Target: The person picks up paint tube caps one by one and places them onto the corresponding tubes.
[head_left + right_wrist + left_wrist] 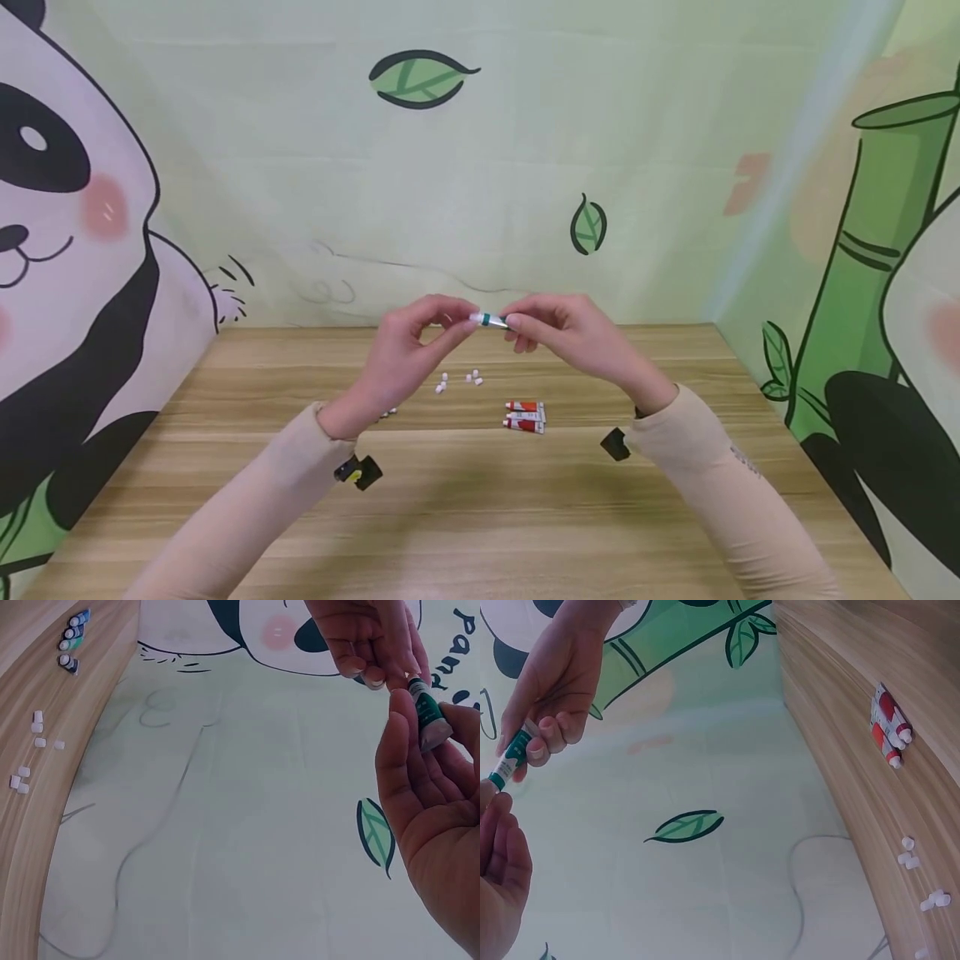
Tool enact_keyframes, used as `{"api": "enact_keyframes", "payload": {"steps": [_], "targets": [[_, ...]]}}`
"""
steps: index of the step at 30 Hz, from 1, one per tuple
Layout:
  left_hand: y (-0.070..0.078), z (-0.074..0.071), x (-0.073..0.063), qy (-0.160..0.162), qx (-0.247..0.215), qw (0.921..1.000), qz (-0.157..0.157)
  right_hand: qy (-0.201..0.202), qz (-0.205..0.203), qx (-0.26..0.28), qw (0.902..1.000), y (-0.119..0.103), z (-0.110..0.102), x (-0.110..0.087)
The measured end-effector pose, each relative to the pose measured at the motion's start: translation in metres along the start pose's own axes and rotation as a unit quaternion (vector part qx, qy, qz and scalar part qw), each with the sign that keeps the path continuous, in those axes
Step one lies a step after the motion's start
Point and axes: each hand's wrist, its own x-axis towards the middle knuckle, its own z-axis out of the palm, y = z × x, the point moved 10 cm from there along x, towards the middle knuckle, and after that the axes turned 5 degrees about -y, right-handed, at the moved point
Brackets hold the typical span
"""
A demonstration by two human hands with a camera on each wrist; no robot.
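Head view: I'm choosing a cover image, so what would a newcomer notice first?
Probably the big cartoon panda along the left edge, with green bamboo at the right. Next, near the centre, the left hand pinches one end of a small green-banded tube while the right hand holds the other. On the wooden table below lie three red-and-white tubes, with small white pieces to their left.

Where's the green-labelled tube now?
Head view, near centre: the green-labelled tube is held up between the left hand at its narrow end and the right hand at its flat end, higher in frame than the white caps.
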Motion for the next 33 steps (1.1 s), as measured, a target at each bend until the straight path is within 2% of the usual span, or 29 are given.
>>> {"api": "enact_keyframes", "payload": {"steps": [5,9,15,18,21,25,27,30,33], "targets": [[-0.004,0.001,0.001,-0.008,-0.018,0.9996,-0.021,0.010,-0.004,0.001,0.9999,0.001,0.000,0.000],[-0.013,0.000,-0.001,-0.016,-0.020,0.9974,-0.067,0.012,-0.004,0.003,0.9999,0.002,0.001,0.000],[-0.027,0.004,-0.007,-0.051,-0.051,0.9875,-0.140,0.018,-0.029,-0.034,0.9988,-0.002,0.002,-0.001],[-0.030,0.009,-0.009,-0.064,-0.073,0.9824,-0.160,0.020,-0.045,-0.060,0.9970,-0.006,0.004,0.000],[-0.030,0.012,-0.010,-0.066,-0.074,0.9810,-0.167,0.016,-0.050,-0.067,0.9963,-0.007,0.006,0.000],[-0.026,0.013,-0.010,-0.058,-0.065,0.9838,-0.157,0.013,-0.039,-0.057,0.9975,-0.005,0.008,0.001],[-0.023,0.012,-0.009,-0.052,-0.048,0.9879,-0.138,0.011,-0.026,-0.046,0.9985,-0.002,0.009,0.002],[-0.013,0.010,-0.007,-0.043,-0.004,0.9952,-0.088,0.004,-0.001,-0.020,0.9998,0.005,0.010,0.002],[-0.001,0.008,-0.005,-0.031,0.051,0.9981,-0.019,-0.003,0.022,0.009,0.9997,0.011,0.011,0.002]]}}
